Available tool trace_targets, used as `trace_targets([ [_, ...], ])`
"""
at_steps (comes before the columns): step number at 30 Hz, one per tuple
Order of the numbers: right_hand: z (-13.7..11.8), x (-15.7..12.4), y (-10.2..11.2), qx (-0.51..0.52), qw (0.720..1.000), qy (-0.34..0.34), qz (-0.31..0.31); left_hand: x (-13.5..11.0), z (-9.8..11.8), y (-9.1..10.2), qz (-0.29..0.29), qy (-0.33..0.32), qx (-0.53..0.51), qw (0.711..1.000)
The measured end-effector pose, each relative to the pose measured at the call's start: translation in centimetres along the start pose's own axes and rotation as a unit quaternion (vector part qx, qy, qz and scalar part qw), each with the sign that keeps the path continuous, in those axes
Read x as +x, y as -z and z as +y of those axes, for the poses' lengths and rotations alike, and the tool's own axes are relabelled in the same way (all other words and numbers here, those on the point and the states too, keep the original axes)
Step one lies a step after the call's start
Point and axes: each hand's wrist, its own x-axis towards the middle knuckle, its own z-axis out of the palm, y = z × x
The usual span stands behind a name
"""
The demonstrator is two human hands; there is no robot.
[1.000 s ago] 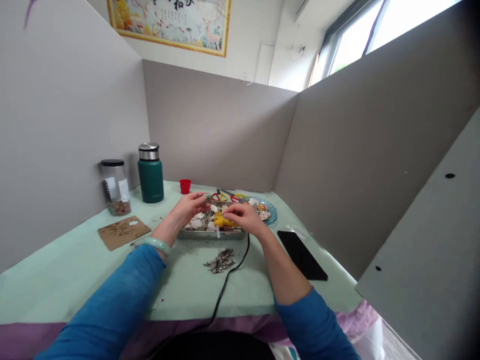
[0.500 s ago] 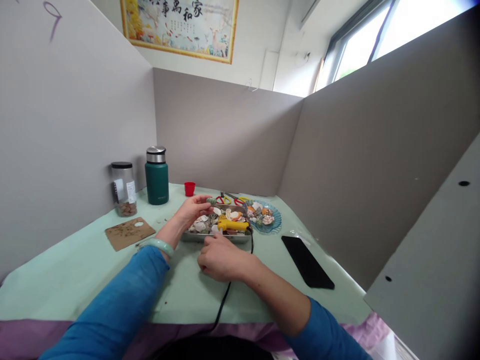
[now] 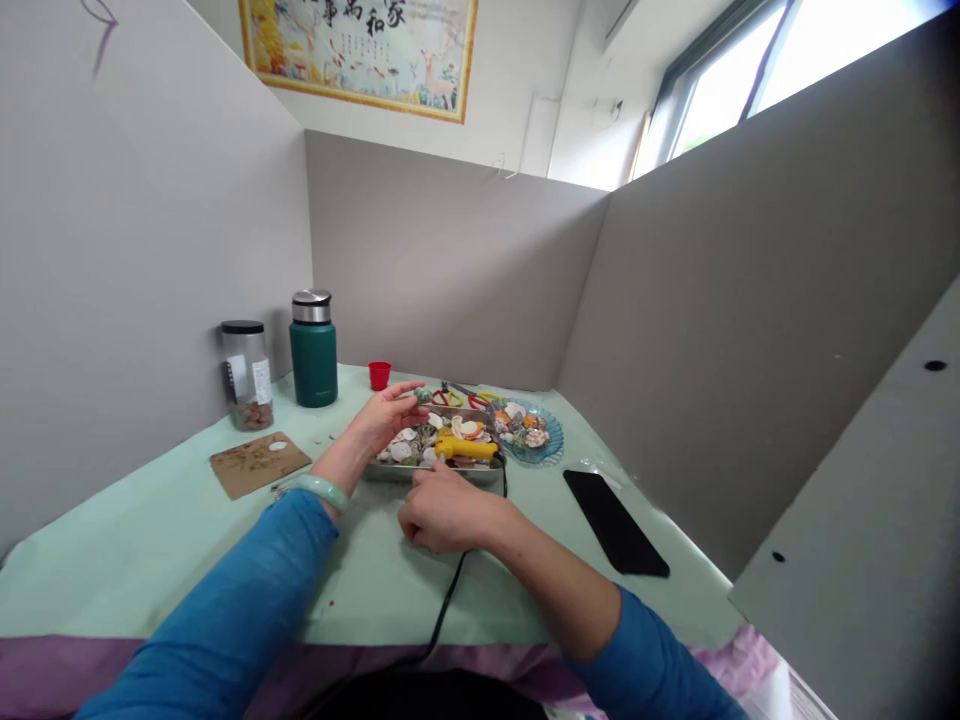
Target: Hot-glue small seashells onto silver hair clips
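Observation:
My left hand is raised over the left end of a metal tray of seashells and pinches a small greenish shell between its fingertips. A yellow glue gun lies across the tray, its black cord running toward me. My right hand rests on the table in front of the tray with its fingers curled downward, over the spot where a pile of small metal pieces lay; what it holds is hidden.
A blue glass dish of shells stands right of the tray, scissors behind it. A black phone lies to the right. At the left are a green flask, a clear jar, a red cup and a brown card. Grey partitions enclose the table.
My right hand let go of the glue gun, which now lies on the tray, and came down to the table in front of it. My left hand kept hold of the shell.

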Motion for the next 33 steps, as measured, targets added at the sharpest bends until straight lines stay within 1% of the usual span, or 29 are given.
trace_targets([
  [2, 0.2, 0.0, 0.1, 0.025, 1.0, 0.002, 0.015, 0.0, -0.1, 0.1, -0.002, -0.002, -0.005, 1.0],
  [5, 0.9, -0.5, 0.7, 0.076, 0.995, -0.009, 0.061, 0.0, -0.2, 0.2, -0.006, 0.0, -0.004, 1.0],
  [7, 1.1, -0.7, 0.9, 0.084, 0.994, -0.009, 0.069, 0.0, -0.2, 0.1, -0.006, 0.002, 0.0, 1.0],
  [9, 0.7, -0.7, 0.8, 0.047, 0.997, -0.009, 0.055, -0.1, -0.1, -0.1, -0.004, 0.005, 0.001, 1.0],
  [12, -0.4, -0.3, 0.3, -0.051, 0.998, -0.021, 0.019, -0.2, 0.0, -0.3, 0.008, 0.01, 0.002, 1.0],
  [13, -0.6, -0.2, 0.1, -0.061, 0.998, -0.018, 0.018, -0.2, 0.0, -0.3, 0.01, 0.011, 0.003, 1.0],
  [14, -0.6, -0.1, 0.0, -0.05, 0.998, -0.009, 0.024, -0.2, 0.0, -0.3, 0.009, 0.01, 0.004, 1.0],
  [16, -0.2, 0.0, 0.1, 0.029, 0.998, 0.005, 0.048, -0.2, 0.0, -0.1, 0.003, 0.006, 0.007, 1.0],
  [17, 0.2, 0.0, 0.2, 0.082, 0.994, 0.004, 0.073, -0.2, -0.1, -0.1, -0.001, 0.003, 0.009, 1.0],
  [19, 1.2, -0.1, 0.4, 0.153, 0.98, -0.023, 0.127, -0.2, -0.1, 0.0, -0.001, 0.001, 0.013, 1.0],
  [21, 2.1, -0.3, 0.5, 0.2, 0.965, -0.038, 0.168, -0.3, 0.1, -0.1, 0.009, 0.004, 0.015, 1.0],
  [23, 2.8, -0.5, 0.7, 0.233, 0.955, -0.033, 0.182, -0.4, 0.3, -0.4, 0.019, 0.008, 0.014, 1.0],
  [25, 3.1, -0.7, 0.8, 0.245, 0.948, -0.035, 0.2, -0.6, 0.5, -0.6, 0.02, 0.007, 0.013, 1.0],
  [27, 2.9, -0.7, 1.1, 0.227, 0.95, -0.039, 0.211, -0.6, 0.7, -0.8, 0.021, 0.004, 0.01, 1.0],
  [28, 2.6, -0.5, 1.1, 0.206, 0.956, -0.035, 0.205, -0.6, 0.7, -0.8, 0.022, 0.002, 0.009, 1.0],
  [30, 1.6, 0.0, 1.0, 0.146, 0.976, -0.011, 0.164, -0.4, 0.7, -0.8, 0.025, 0.0, 0.007, 1.0],
  [33, -0.3, 1.3, 0.0, 0.008, 0.993, -0.023, 0.119, -0.3, 0.5, -0.7, 0.028, 0.002, 0.004, 1.0],
])
